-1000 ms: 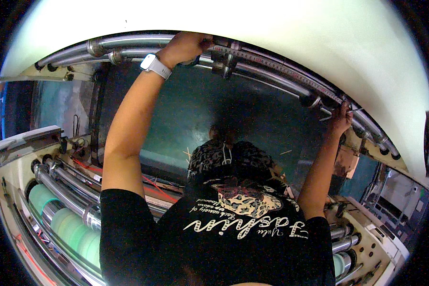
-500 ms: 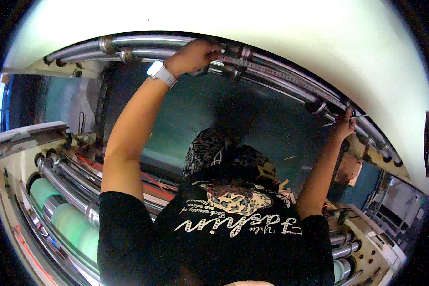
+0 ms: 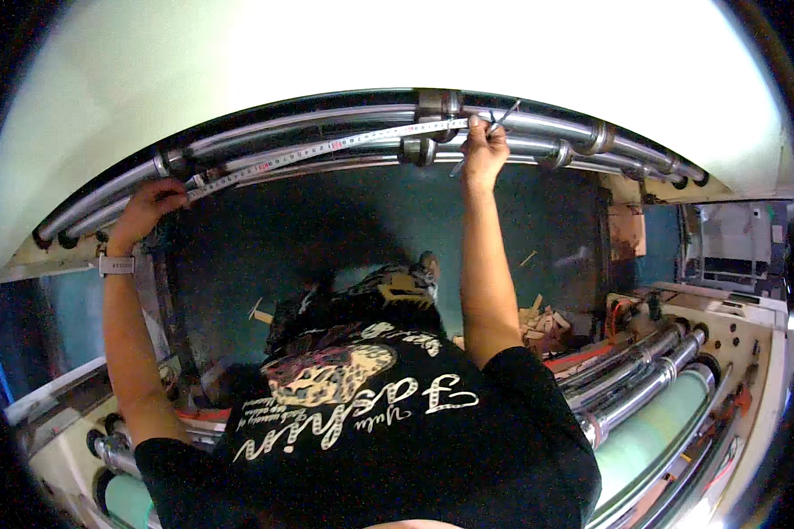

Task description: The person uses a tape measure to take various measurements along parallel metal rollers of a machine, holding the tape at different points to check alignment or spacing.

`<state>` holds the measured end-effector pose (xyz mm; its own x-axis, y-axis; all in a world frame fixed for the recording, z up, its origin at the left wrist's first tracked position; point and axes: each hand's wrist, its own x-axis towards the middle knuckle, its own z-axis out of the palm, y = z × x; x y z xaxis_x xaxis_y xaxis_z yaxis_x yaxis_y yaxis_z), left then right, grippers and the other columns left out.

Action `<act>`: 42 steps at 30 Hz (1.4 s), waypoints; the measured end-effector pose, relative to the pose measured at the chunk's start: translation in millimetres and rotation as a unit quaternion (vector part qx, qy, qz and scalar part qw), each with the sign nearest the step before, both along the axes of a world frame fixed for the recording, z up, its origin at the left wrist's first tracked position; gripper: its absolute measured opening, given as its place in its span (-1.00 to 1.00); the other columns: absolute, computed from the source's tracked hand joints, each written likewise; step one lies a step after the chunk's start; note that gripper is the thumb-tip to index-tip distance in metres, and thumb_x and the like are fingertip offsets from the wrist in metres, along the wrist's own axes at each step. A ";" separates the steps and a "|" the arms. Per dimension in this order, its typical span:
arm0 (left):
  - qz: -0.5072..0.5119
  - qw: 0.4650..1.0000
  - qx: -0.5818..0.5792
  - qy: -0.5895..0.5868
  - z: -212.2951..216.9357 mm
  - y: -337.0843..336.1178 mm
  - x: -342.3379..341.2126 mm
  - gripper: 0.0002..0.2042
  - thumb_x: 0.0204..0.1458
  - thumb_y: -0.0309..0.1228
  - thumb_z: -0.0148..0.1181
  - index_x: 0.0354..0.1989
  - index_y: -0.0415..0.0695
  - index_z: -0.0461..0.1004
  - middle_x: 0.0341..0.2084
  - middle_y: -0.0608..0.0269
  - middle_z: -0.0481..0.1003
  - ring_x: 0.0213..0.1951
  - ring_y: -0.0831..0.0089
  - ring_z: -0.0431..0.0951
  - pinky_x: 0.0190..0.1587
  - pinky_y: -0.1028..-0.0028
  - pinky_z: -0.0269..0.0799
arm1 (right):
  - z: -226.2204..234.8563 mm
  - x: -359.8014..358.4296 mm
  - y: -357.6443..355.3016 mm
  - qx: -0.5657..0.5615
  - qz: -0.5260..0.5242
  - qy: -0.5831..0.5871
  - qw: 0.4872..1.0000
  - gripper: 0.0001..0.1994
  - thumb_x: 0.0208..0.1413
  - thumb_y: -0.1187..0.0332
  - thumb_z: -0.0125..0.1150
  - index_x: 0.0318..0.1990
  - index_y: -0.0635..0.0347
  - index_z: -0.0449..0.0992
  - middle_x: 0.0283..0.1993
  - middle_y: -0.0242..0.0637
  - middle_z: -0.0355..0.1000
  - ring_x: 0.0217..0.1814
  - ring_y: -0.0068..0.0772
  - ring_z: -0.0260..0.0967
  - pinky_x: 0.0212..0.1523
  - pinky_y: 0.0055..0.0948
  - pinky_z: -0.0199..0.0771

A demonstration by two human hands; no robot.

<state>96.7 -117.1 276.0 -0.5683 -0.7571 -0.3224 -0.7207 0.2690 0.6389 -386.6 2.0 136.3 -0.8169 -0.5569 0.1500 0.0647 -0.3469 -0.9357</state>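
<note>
Stretching across the upper part of the frame, a tape measure [image 3: 326, 145] lies along the shiny metal rollers [image 3: 344, 119] of the machine. The left hand [image 3: 150, 207], at the upper left, pins one end with closed fingers; a pale wristwatch [image 3: 115, 264] sits on that wrist. The right hand [image 3: 483, 150], upper centre, pinches the other end against a roller (a thin metal tool [image 3: 498, 119] shows above its fingers). Green rollers [image 3: 653, 436] lie at the lower right.

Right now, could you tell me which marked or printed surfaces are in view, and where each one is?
Tape measure: thin pale strip with dark and red marks, stretched along the steel rollers overhead, between left hand and right hand.
Panel: pale, rectangular, far right; details too small.
</note>
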 end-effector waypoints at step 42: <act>-0.073 0.977 -0.197 0.038 -100.2 -137.3 83.2 -0.88 -0.17 -0.38 -0.01 -0.50 -0.05 0.46 -0.55 0.08 0.45 -0.48 0.17 0.44 -0.40 0.27 0.31 | 21.0 12.0 -11.1 0.114 0.012 0.031 0.993 -0.68 0.05 0.30 0.18 -0.65 0.02 0.20 -0.67 -0.46 0.21 -0.71 -0.65 0.03 -0.69 -0.63 0.01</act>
<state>179.9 -254.4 175.8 -0.6909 -0.7225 0.0256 -0.6102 0.6017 0.5154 -374.6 -9.1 157.3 -0.7966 -0.6007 0.0678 0.0091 -0.1240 -0.9922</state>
